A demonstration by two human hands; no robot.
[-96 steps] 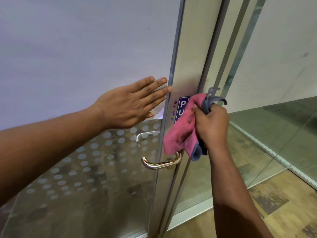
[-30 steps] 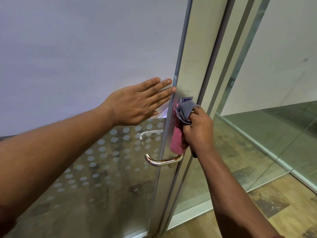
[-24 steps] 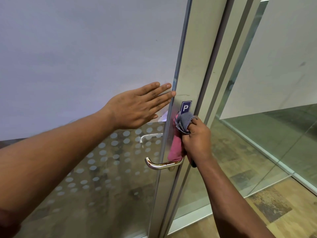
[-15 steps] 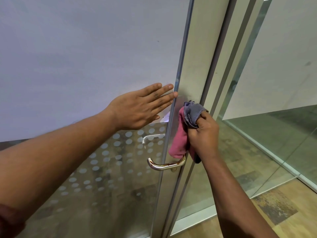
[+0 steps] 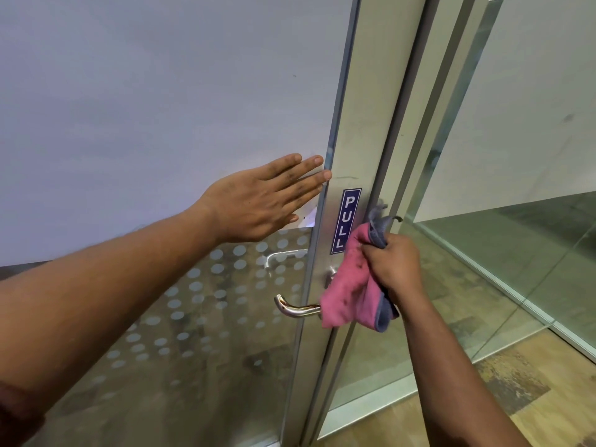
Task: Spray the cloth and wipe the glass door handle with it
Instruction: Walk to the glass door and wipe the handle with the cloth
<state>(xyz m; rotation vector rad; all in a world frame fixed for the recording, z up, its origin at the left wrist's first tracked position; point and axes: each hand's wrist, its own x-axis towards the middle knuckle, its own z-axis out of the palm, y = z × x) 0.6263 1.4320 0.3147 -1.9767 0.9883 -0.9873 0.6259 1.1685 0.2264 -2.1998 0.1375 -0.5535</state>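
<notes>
Your left hand (image 5: 258,201) lies flat and open against the frosted glass door (image 5: 161,108), fingers spread and holding nothing; its fingertips (image 5: 325,174) reach the vertical edge where the glass meets the metal door stile (image 5: 361,130). Your right hand (image 5: 392,269) is closed in a fist on the cloth (image 5: 350,295), a pink one with a grey edge; a grey corner sticks up above your knuckles, and the pink body hangs down from your grip in front of the stile. The lower edge of the cloth drapes over the inner end of the door handle (image 5: 295,309), where the lever meets the stile; the curved free end of the lever juts out bare to the left, in front of the dotted band of the glass. The blue PULL sign (image 5: 346,221) runs down the stile just above and left of the cloth; only the bottom letter sits close to the pink fold. To the right of your right wrist the door frame (image 5: 419,124) stands beside the stile, and past it a clear glass panel (image 5: 503,253) gives onto open floor (image 5: 516,382); below the handle the stile is uncovered down to the floor; between your two forearms the dotted glass is unobstructed.
</notes>
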